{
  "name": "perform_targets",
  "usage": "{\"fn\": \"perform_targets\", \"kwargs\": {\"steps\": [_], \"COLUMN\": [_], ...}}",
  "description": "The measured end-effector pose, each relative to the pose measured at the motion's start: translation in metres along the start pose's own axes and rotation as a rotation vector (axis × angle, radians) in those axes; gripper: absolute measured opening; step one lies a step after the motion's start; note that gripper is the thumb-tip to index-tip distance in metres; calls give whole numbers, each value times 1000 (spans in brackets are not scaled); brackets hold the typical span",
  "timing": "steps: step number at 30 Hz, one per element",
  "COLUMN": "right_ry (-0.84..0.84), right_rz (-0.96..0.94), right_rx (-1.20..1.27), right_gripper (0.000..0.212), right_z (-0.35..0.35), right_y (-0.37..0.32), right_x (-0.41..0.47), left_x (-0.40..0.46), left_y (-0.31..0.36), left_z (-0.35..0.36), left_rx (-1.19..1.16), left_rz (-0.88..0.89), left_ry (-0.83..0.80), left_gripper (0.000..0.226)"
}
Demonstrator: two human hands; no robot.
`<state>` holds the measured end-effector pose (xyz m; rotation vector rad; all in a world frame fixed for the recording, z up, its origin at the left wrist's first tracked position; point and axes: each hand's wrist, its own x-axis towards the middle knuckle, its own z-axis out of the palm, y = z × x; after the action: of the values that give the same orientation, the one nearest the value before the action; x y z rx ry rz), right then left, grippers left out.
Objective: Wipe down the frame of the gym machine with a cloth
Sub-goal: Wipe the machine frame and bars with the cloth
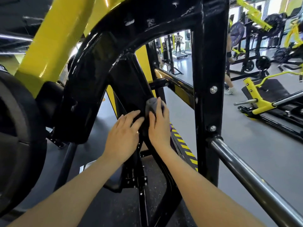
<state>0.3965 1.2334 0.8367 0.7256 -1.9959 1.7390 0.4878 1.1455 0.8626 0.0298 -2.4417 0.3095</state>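
Note:
The gym machine's black frame [208, 63] fills the middle of the head view, with a slanted black strut [129, 82] running down from its curved top. My right hand [159, 125] grips a bunched grey cloth [151, 104] and holds it against the strut's right edge. My left hand [123, 136] lies beside it with straight fingers resting on the strut's face. Part of the cloth is hidden under my right fingers.
A yellow arm [54, 38] and a dark round pad [18, 136] stand at the left. A steel bar [255, 179] juts toward me at lower right. Yellow-black hazard tape [185, 145] marks the floor. Other machines [262, 102] and people are farther right.

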Motion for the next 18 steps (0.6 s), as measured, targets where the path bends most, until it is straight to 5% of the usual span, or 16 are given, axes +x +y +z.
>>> {"fn": "perform_targets", "kwargs": {"steps": [5, 10, 18], "right_ry": [-48, -163, -75], "right_rz": [157, 403, 11], "right_rx": [-55, -118, -31], "right_gripper": [74, 64, 68], "right_z": [0, -21, -6], "right_y": [67, 59, 6], "right_x": [-66, -55, -3], "left_x": [-12, -17, -19], "left_y": [-3, 5, 7], "left_z": [7, 7, 12], "left_rx": [32, 46, 63], "left_rz": [42, 12, 24], "left_ry": [-65, -124, -99], "left_gripper": [70, 72, 75]}}
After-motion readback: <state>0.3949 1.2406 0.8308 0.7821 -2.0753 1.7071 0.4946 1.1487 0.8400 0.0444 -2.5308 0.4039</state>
